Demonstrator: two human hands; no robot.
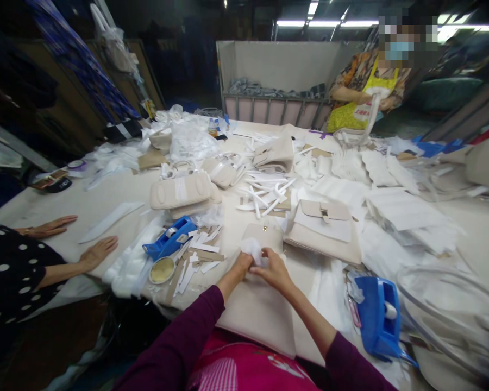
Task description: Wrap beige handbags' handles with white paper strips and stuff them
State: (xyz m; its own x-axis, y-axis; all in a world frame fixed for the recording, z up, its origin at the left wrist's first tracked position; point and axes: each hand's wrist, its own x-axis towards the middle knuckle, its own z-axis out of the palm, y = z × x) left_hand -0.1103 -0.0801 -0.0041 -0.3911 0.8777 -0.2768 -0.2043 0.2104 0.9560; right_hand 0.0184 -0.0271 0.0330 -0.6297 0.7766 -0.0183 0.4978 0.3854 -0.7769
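A cream handbag (261, 317) lies flat in front of me, its flap (269, 233) with a small metal clasp turned away from me. Over it, my left hand (241, 265) is closed on a crumpled thin white wrapping sheet (251, 246). My right hand (276, 274) meets it from the right, thumb and fingers curled around the sheet's edge; the fingertips are partly hidden. Just to the right rests another cream bag (321, 244) with a buckled flap and a white sheet tucked under it.
Blue tape dispensers stand left (171, 237) and right (378, 315). Paper strips (201, 250) and a round tin (162, 270) lie left. Beyond are white handle pieces (264, 198) and more bags (181, 191). A co-worker's hands (100, 252) rest at left; a masked person (364, 100) works opposite.
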